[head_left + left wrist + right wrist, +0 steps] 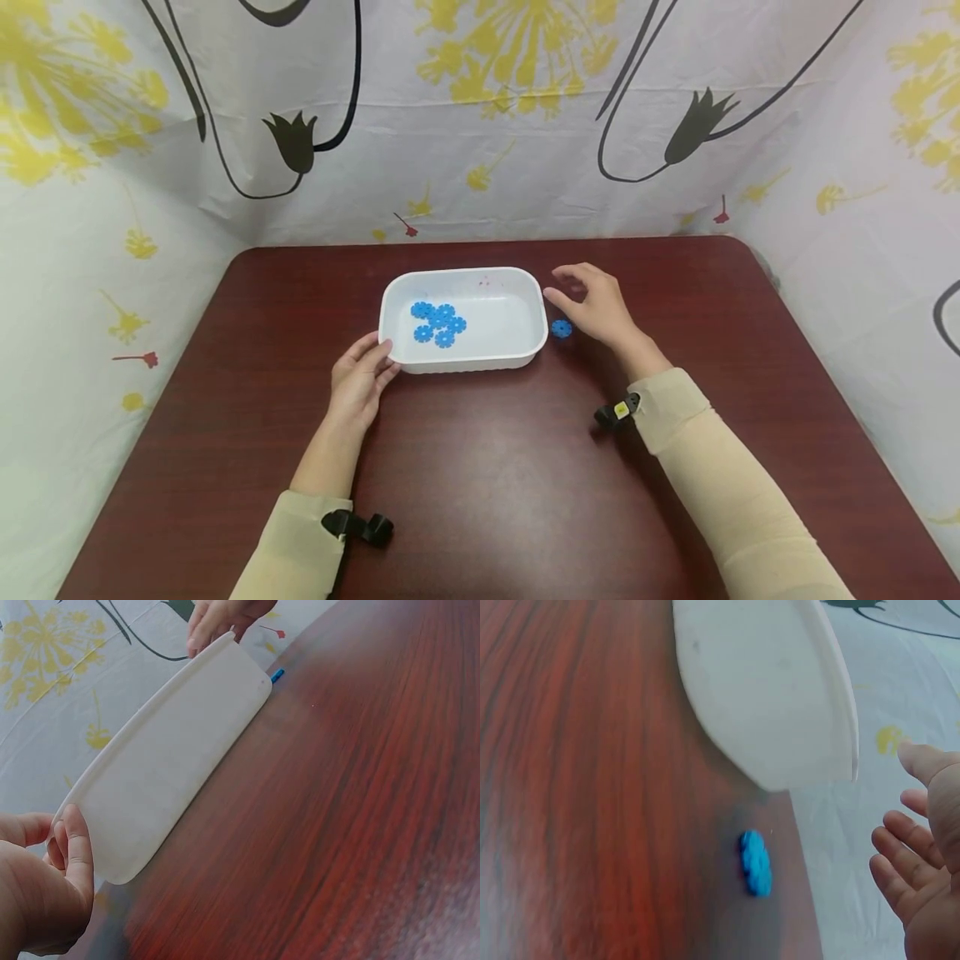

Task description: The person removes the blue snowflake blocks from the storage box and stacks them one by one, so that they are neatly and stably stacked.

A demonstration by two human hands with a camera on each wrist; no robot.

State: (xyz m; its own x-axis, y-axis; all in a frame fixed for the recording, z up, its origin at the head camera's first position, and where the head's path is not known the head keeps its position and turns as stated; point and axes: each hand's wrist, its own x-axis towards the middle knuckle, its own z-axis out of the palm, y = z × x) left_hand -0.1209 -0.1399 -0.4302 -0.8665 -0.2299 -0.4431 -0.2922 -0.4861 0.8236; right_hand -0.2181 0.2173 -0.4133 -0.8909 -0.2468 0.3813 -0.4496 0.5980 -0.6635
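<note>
A white plastic tray (495, 364) stands on the table, with several blue notched discs (437, 320) lying in its left half. My left hand (357, 385) grips the tray's front left corner, thumb over the rim and fingers along the outer wall, as the left wrist view shows too. Just off the tray's right end, a single blue disc (561, 328) lies on the table. My right hand (597, 304) hovers close to that end with fingers apart and nothing in them. In the right wrist view, the loose disc (756, 864) is beside the hand (930, 855), not touching it.
The dark red-brown table (480, 467) has rounded far corners. A white cloth (480, 167) with yellow and dark plant prints hangs behind it and at both sides. Black straps with small devices (358, 527) sit on both sleeves.
</note>
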